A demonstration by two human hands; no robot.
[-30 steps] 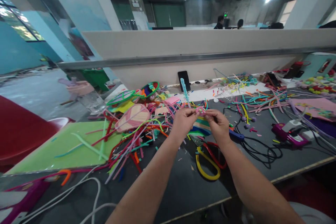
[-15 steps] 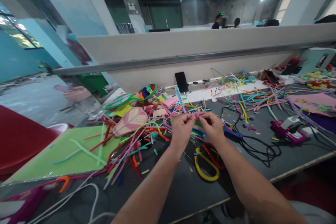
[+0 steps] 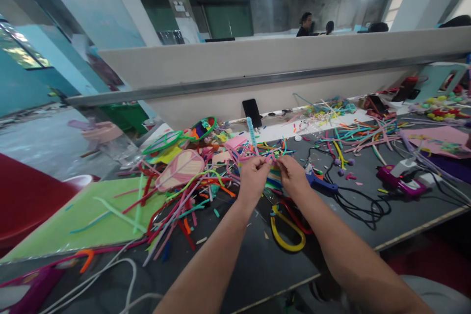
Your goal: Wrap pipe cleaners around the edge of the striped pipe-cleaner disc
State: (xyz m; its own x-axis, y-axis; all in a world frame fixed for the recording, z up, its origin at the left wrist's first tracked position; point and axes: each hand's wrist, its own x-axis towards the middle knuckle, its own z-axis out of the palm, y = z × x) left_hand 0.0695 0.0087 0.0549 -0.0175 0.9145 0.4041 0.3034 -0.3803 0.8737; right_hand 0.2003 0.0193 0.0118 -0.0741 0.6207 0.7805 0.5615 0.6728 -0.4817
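Observation:
Just above the cluttered middle of the table, both hands pinch a small pink pipe cleaner [image 3: 270, 160]. My left hand [image 3: 253, 179] grips it between thumb and fingertips. On its other side, my right hand [image 3: 294, 175] has its fingers closed on the same piece, partly hiding it. A fuzzy light-blue stick [image 3: 251, 132] stands up just behind the left hand. Below the hands lies a yellow loop [image 3: 289, 241], beside a red loop that my right forearm partly covers. Close to the right wrist is a blue handle [image 3: 322, 182] of a tool.
Loose pipe cleaners [image 3: 172, 216] and a pink oval piece [image 3: 180, 169] lie to the left, near a green sheet [image 3: 106, 221]. A phone [image 3: 252, 112] leans at the back. Rightward are black cables [image 3: 364, 211] and a magenta power strip [image 3: 399, 180]. A low partition [image 3: 235, 66] runs behind.
My right hand has turned slightly, its fingers closer together. The pink pipe cleaner's small bend at the fingertips looks flatter. The whole view has shifted a little.

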